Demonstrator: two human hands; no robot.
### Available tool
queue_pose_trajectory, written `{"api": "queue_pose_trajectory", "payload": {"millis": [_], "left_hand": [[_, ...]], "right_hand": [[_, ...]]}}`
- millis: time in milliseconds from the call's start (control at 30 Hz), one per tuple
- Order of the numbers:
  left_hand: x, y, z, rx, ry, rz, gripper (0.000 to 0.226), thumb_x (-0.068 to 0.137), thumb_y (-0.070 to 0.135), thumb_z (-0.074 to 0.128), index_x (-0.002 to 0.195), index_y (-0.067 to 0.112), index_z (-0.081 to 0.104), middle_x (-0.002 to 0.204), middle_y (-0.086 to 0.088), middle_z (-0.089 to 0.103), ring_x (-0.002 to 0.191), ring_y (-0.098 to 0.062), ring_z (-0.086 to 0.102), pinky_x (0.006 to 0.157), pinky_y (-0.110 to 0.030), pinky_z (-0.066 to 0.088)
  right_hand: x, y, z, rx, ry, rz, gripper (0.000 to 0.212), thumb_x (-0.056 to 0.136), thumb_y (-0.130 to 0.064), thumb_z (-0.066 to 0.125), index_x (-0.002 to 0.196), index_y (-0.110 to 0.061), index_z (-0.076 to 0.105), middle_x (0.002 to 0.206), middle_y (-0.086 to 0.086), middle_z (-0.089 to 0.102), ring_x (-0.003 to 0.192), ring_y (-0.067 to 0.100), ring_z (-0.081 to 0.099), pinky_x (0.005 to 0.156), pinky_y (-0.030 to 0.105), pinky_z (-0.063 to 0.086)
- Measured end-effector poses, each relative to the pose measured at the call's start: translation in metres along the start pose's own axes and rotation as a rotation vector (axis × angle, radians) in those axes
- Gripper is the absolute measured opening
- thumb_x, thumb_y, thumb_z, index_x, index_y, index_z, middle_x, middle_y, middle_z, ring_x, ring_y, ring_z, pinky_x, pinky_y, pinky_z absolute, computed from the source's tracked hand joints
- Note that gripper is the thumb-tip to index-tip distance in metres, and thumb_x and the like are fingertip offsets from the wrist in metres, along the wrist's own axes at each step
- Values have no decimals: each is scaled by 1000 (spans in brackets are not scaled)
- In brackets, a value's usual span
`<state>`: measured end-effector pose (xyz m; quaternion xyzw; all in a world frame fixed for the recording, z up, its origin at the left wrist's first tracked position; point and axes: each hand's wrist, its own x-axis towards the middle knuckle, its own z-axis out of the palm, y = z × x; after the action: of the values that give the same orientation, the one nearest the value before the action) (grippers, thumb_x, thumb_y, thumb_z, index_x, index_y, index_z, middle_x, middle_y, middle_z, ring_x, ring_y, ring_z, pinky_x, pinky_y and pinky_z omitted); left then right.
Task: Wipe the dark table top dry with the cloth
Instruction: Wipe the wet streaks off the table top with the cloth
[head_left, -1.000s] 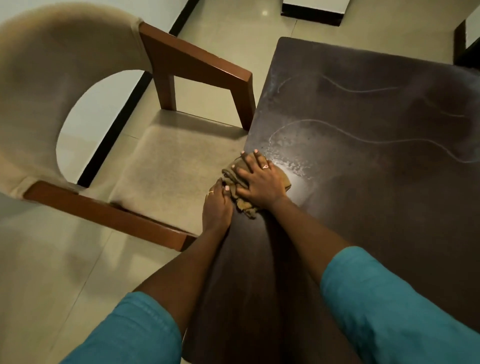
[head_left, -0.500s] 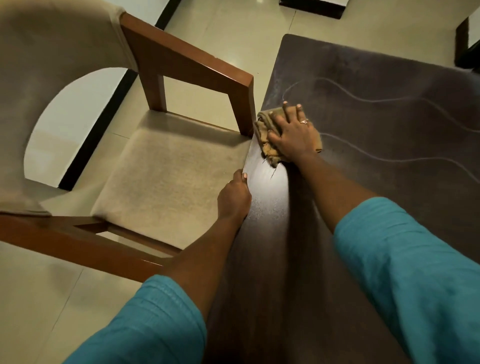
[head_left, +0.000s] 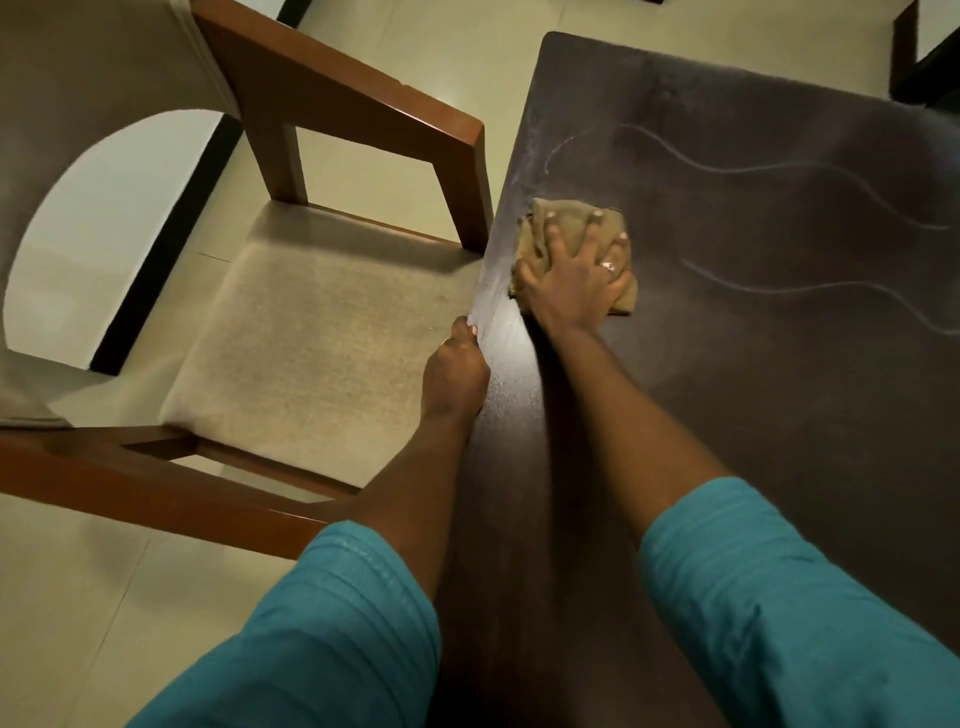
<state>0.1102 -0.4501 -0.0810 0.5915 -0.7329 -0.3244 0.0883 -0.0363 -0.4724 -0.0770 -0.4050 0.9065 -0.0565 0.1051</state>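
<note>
**Cloth pressed flat near the table's left edge**

The right hand (head_left: 574, 283) lies palm down on a crumpled tan cloth (head_left: 563, 223), fingers (head_left: 558, 239) spread wide across it and pressing it onto the dark table top (head_left: 779, 389). A ring shows on one finger. The cloth sits close to the table's left edge, about 12 o'clock from the left hand and toward 11 o'clock of the table as a whole; bunched folds stick out beyond the fingertips and a corner pokes out at the hand's 4 o'clock side.

The left hand (head_left: 454, 374) is at the table's left edge, just beside the right wrist at its 8 o'clock. Its fingers are curled together over the edge; what the fingertips do below the rim I cannot tell. Both forearms are bare, with teal sleeves (head_left: 779, 597) ending below the elbows.

Pale wavy streaks (head_left: 810, 288) run across the surface at 2 and 3 o'clock of the cloth, and a faint sheen of fine specks lies along the edge by the cloth.

At 9 o'clock of the table stands a wooden armchair (head_left: 322, 322) with a beige seat cushion, its front leg almost touching the table edge near the cloth. The floor (head_left: 78, 597) is pale tile.
</note>
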Motion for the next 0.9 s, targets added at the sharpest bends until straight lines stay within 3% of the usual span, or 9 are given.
{"api": "queue_pose_trajectory", "payload": {"millis": [200, 300, 533, 667, 767, 900], "left_hand": [[-2, 1, 1, 21, 3, -7, 36, 101, 22, 24, 126, 4, 43, 102, -28, 65, 92, -44, 62, 77, -47, 51], [-3, 0, 2, 13, 17, -2, 39, 100, 23, 23, 130, 6, 41, 105, -27, 64, 94, -43, 61, 77, -46, 50], [-9, 5, -3, -22, 79, 67, 45, 96, 13, 23, 139, 11, 36, 135, -15, 47, 114, -34, 53, 94, -48, 47], [-11, 9, -5, -74, 71, 71, 45, 97, 18, 23, 138, 11, 39, 136, -16, 48, 119, -33, 51, 99, -47, 45], [-9, 6, -3, -23, 13, 79, 49, 92, 2, 30, 141, 7, 32, 139, -16, 43, 123, -35, 46, 101, -44, 42], [-7, 5, -1, -36, 40, 65, 46, 96, 6, 26, 141, 7, 32, 139, -17, 44, 123, -34, 47, 102, -46, 42]], "right_hand": [[-39, 36, -1, -79, -41, -186, 64, 86, -64, 39, 145, -46, 21, 160, 5, 9, 144, 40, 9, 109, 57, 20], [-41, 77, -12, -84, -18, -74, 63, 88, -59, 41, 146, -46, 21, 160, 4, 9, 143, 39, 12, 107, 56, 23], [-30, 167, -36, -35, 45, 259, 65, 90, -56, 42, 148, -39, 20, 160, 10, 8, 143, 42, 10, 108, 60, 18], [-22, 154, -43, 47, 40, 346, 69, 91, -56, 40, 150, -34, 14, 160, 8, 2, 143, 43, 4, 109, 62, 10], [-16, 131, -49, 82, 8, 381, 74, 91, -56, 41, 152, -27, 9, 160, 7, -1, 143, 45, 2, 110, 61, 7], [-3, 95, -46, 65, -90, 240, 75, 85, -68, 42, 148, -44, 12, 160, 3, -6, 143, 46, -2, 109, 63, 6]]}}
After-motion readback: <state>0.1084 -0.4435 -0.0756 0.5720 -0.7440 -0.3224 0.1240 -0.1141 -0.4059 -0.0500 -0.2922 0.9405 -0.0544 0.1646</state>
